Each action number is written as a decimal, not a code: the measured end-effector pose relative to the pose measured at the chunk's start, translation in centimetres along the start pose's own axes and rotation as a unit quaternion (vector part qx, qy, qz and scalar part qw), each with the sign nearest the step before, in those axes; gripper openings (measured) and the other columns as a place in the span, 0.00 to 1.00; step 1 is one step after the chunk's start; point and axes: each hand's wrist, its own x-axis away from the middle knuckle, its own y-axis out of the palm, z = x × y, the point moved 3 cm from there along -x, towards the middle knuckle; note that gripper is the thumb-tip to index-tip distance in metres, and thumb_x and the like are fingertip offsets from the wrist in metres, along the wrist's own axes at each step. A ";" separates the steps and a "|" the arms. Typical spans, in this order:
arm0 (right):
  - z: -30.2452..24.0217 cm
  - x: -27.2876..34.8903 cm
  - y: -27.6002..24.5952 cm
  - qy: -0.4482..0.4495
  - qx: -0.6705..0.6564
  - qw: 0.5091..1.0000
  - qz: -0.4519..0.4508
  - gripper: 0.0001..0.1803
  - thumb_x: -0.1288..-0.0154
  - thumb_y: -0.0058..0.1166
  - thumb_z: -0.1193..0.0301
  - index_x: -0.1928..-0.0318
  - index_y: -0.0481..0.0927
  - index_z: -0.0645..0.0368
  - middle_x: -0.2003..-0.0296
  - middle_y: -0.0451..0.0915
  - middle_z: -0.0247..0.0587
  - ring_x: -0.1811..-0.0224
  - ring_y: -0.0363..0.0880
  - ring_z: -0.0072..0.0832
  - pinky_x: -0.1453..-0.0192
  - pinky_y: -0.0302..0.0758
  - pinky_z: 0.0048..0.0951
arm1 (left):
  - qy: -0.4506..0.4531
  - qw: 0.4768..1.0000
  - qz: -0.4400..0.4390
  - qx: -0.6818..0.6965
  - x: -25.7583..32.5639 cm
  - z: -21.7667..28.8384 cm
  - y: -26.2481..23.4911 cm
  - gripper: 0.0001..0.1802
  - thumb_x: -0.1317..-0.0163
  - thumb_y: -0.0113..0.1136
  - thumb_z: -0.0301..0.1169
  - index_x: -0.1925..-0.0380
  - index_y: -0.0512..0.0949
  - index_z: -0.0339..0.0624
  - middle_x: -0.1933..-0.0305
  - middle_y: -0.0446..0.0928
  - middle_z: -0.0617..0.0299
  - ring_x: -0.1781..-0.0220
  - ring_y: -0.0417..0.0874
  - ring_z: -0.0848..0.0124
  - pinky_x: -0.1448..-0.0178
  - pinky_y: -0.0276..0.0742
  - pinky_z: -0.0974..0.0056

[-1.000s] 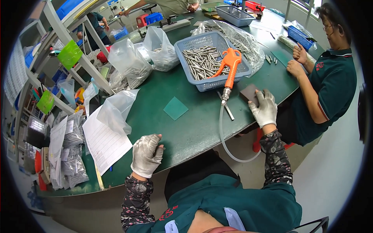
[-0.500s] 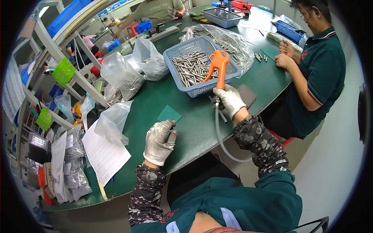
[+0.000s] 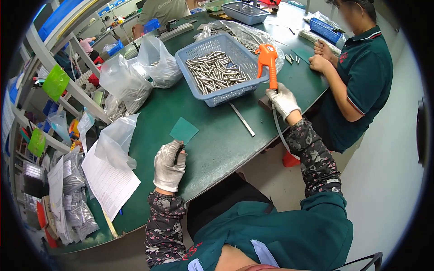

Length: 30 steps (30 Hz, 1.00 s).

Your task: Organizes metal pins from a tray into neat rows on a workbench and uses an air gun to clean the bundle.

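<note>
My right hand [image 3: 285,102], in a white glove with bare fingertips, grips an orange air blow gun [image 3: 267,58] by its lower end. The gun stands upright at the right side of a blue mesh basket [image 3: 205,97], and a grey hose [image 3: 279,128] hangs from it. Many short metal pins [image 3: 217,72] lie in the basket. Near the table edge, my gloved left hand [image 3: 169,168] is closed with its fingers curled; what they hold, if anything, is hidden. Just beyond it lies a teal square sheet [image 3: 184,130]. A flat metal strip [image 3: 243,120] lies between my hands.
Plastic bags of metal parts [image 3: 129,83] stand at the left of the green table [image 3: 212,153], above printed sheets [image 3: 108,180]. Bagged pins [image 3: 235,34] lie behind the basket. At the right a co-worker [image 3: 361,86] sits with hands over the table, beside a few loose pins [image 3: 292,59].
My right hand has moved the air blow gun rightward, away from over the basket. The metal strip now shows more fully. My left hand stays closed, and the whole view has shifted slightly.
</note>
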 end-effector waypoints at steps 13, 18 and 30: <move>0.2 0.9 -0.6 0.089 -0.230 0.960 -0.133 0.22 0.39 0.55 0.59 0.52 0.71 0.62 0.78 0.73 0.33 0.86 0.67 0.20 0.84 0.65 0.23 | 0.000 1.000 -0.013 0.003 0.0 0.5 -0.2 0.14 0.48 0.60 0.23 0.59 0.76 0.38 0.66 0.78 0.55 0.64 0.80 0.57 0.58 0.76 0.58; 0.0 0.7 -0.7 0.098 -0.260 0.952 -0.131 0.24 0.39 0.55 0.60 0.49 0.69 0.63 0.78 0.73 0.32 0.86 0.67 0.19 0.86 0.63 0.23 | 0.000 1.000 -0.017 0.001 0.0 0.4 -0.2 0.13 0.48 0.60 0.23 0.60 0.76 0.38 0.66 0.78 0.55 0.64 0.80 0.56 0.58 0.76 0.58; 1.3 -0.9 0.1 0.060 -0.272 0.956 -0.085 0.29 0.46 0.59 0.72 0.44 0.65 0.68 0.72 0.75 0.37 0.77 0.73 0.21 0.73 0.71 0.22 | 0.015 0.999 -0.028 0.009 -0.2 1.1 -0.5 0.10 0.46 0.60 0.24 0.63 0.76 0.38 0.68 0.77 0.56 0.66 0.79 0.57 0.59 0.74 0.59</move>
